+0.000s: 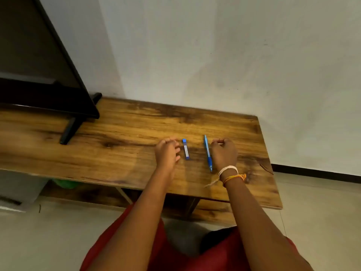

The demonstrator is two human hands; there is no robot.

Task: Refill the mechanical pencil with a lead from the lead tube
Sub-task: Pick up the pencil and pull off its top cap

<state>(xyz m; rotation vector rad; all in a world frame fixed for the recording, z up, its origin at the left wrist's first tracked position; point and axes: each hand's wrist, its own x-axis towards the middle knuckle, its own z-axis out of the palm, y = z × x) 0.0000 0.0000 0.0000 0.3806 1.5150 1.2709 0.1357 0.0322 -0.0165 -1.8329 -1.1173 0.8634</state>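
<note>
A blue mechanical pencil [207,153] lies on the wooden table [127,133], its tip pointing toward me. A small blue lead tube [186,149] with a white label lies about a hand's width to its left. My left hand [167,153] rests on the table just left of the tube, fingers loosely curled, holding nothing. My right hand [224,153] rests just right of the pencil, fingers curled in, and touches neither object. Thread bands circle my right wrist.
A black monitor [39,65] on a dark stand [68,132] occupies the table's left end. A white wall rises right behind the table. The table's right edge [271,169] is close to my right hand. A grey box [17,192] sits on the floor at left.
</note>
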